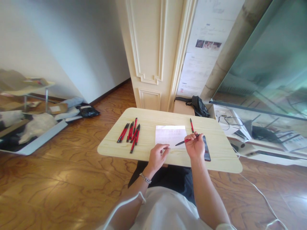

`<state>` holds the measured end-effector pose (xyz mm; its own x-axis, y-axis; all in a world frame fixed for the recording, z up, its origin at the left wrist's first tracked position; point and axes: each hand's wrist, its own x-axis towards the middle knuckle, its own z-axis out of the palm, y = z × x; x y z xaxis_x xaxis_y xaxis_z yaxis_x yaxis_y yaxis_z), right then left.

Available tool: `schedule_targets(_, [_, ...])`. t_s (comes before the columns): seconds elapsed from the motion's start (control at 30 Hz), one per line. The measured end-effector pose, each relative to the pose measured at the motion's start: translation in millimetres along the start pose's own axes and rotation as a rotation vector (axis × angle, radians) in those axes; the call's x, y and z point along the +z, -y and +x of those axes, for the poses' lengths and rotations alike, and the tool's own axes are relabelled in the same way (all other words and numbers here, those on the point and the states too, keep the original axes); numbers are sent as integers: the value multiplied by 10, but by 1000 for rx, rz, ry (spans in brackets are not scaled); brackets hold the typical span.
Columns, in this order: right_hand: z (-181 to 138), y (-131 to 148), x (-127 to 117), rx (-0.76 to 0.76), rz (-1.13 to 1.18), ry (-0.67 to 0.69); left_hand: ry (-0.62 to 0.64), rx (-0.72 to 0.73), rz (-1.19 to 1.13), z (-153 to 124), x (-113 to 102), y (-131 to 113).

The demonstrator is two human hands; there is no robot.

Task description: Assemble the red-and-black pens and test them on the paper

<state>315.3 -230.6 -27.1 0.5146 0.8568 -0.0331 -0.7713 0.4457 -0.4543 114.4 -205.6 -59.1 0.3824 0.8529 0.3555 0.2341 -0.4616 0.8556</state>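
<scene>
My right hand [195,146] is closed around a red and black pen [182,142], whose dark end points left over the paper. At the lower left corner of the white sheet of paper [169,135] is my left hand [158,156], with thumb and fingers loosely curved apart and nothing seen between them. Faint marks show on the sheet. Several more red and black pens [131,132] lie in a loose group on the left of the table. Beyond my right hand lies a single pen [192,125]. A dark phone [206,150] is partly hidden beside my right wrist.
The pale wooden table [146,116] has rounded corners. A black bag [200,106] rests behind it, by a cream panelled door [153,41]. To the right stands a shelf with papers and cables. Packages [33,126] and a chair are at left.
</scene>
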Motion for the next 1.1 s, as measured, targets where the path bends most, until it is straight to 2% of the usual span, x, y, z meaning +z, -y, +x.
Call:
schedule_targets(0.2, [-100,-262,100,-88,-70,-76,69,-215,-430,-18,248,-164])
schedule_targets(0.3, [-252,-404,40,-32,-191,-113,-43,-368,-697,38,315,-149])
schedule_targets(0.4, [-435,-457,-78,35,-477,-104,-148,-412,-866,137,237,-117])
schedule_targets(0.53, [-615,-391,-211,-12,-1082,15,-196,-375,-727,250,100,-109])
schedule_targets(0.63, [-675,-312,-213,-54,-1349,155,-180,-350,-597,268,123,-138])
schedule_targets(0.73, [-705,-262,-157,-78,-1471,208,-157,-306,-534,265,226,-200])
schedule_targets(0.93, [-636,-122,-59,-121,-1577,210,-175,-243,-443,360,381,-325])
schedule_targets(1.0, [-438,19,-67,-134,-1595,195,-144,-215,-445,385,381,-331])
schedule_targets(1.1, [107,320,-130,-184,-1638,40,-114,-189,-373,371,301,-269])
